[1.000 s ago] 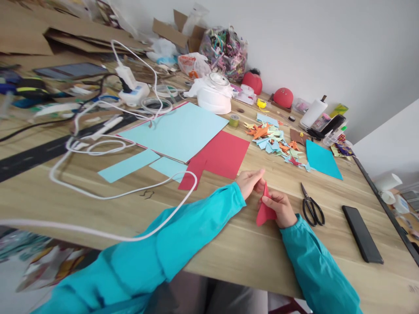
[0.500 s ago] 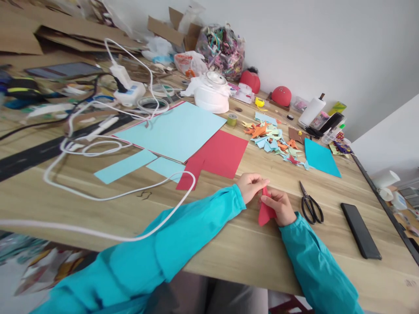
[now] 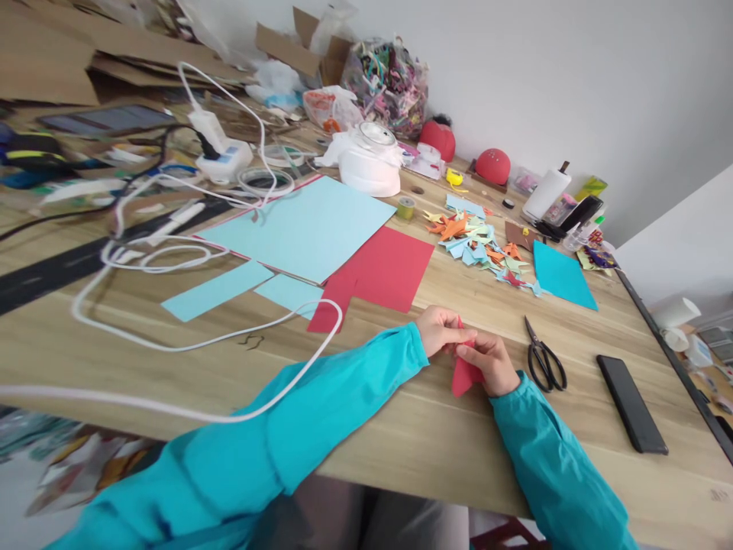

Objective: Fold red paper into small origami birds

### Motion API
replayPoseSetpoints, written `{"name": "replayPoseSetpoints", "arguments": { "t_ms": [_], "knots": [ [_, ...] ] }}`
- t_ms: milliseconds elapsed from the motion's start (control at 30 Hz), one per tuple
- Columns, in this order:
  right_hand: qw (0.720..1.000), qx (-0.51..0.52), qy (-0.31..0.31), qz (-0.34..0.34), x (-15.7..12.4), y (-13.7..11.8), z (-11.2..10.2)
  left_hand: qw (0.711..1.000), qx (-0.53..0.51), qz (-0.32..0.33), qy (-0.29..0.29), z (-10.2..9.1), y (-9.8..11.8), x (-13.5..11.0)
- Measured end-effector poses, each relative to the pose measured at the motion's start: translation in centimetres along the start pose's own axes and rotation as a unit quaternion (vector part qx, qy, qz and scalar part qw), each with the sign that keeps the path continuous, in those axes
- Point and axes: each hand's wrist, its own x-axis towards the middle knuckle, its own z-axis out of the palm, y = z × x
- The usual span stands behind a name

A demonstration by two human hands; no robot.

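Note:
A small folded red paper piece (image 3: 463, 374) rests on the wooden table (image 3: 424, 443) near its front edge. My left hand (image 3: 440, 330) pinches the top of it, fingers curled. My right hand (image 3: 492, 362) grips it from the right, fingers closed over its upper part, which is hidden. Both arms wear teal sleeves. Black scissors (image 3: 544, 360) lie shut just right of my right hand.
A black phone (image 3: 631, 403) lies right of the scissors. A red sheet (image 3: 379, 276) and light blue sheets (image 3: 303, 226) lie behind my hands, a teal sheet (image 3: 561, 276) and a heap of folded paper shapes (image 3: 479, 249) at the right. A white cable (image 3: 188, 344) loops across the left.
My left fingers have closed down onto the top of the red paper, and both hands have drawn together over it. The paper's tip is now covered.

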Motion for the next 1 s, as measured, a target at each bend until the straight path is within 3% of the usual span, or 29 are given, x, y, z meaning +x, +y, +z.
{"name": "replayPoseSetpoints", "arguments": {
  "t_ms": [400, 767, 900, 1000],
  "knots": [
    [0.998, 0.003, 0.04, 0.045, 0.3, 0.1, -0.2, 0.997, 0.013, 0.06, 0.041, -0.5, 0.5, -0.1],
    [0.987, 0.051, 0.151, -0.008, 1.0, 0.8, -1.0, 0.981, -0.073, 0.078, 0.16, -1.7, 0.6, 0.7],
    [0.986, 0.041, 0.16, -0.017, 1.1, 0.6, -1.4, 0.976, -0.103, 0.07, 0.178, -2.1, 0.2, 1.2],
    [0.989, -0.002, 0.146, -0.02, 1.1, 0.3, -1.5, 0.983, -0.036, 0.082, 0.161, -2.4, 0.2, 1.1]
  ]
}}
